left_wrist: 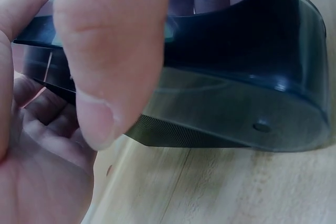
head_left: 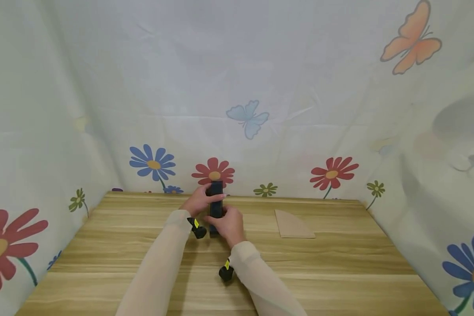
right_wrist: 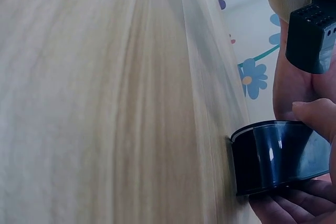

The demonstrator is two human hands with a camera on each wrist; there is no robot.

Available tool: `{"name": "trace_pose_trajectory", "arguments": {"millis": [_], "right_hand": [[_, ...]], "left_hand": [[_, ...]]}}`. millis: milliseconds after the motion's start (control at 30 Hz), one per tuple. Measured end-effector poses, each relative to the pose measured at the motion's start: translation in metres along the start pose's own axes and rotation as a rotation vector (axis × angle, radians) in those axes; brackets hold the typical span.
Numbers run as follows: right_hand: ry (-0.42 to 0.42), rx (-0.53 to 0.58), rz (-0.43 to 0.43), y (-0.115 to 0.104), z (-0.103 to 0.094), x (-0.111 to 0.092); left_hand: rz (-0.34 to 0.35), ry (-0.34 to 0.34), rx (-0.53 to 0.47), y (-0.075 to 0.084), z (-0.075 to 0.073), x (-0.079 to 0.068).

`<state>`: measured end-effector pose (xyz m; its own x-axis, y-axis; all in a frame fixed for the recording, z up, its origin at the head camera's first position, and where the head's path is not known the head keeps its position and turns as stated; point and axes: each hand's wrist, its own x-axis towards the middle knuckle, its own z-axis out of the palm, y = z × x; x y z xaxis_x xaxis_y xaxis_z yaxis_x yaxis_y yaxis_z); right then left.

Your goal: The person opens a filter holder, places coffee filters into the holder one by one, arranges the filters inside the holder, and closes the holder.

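A long, narrow, glossy dark plastic piece stands on the table between both hands, its far end overlapping the backdrop in the head view. The left wrist view shows a rounded end and smoky see-through sides on this plastic piece, with a finely textured patch underneath. My left hand grips its upper part, thumb across the near face and fingers behind. Lower down, my right hand holds it from the right between thumb and fingers. The fingers hide much of its middle.
A tan, fan-shaped flat piece lies on the wood-grain table to the right of the hands. Behind the table and along both sides hangs a white cloth printed with flowers and butterflies. A small black camera is strapped to each wrist.
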<state>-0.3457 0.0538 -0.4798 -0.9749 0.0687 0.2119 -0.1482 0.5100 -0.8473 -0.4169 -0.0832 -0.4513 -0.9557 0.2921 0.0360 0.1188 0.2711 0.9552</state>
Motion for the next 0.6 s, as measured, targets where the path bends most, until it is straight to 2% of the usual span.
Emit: {"name": "trace_pose_trajectory", "arguments": {"millis": [333,600], "right_hand": [[-0.021,-0.028,-0.023,-0.005,-0.011,-0.003],[-0.05,-0.097,-0.053,-0.002,-0.023,-0.007]], "left_hand": [[-0.013,0.032,-0.032,-0.006,0.002,0.003],[0.028,0.034,-0.015,-0.012,0.003,-0.001]]}}
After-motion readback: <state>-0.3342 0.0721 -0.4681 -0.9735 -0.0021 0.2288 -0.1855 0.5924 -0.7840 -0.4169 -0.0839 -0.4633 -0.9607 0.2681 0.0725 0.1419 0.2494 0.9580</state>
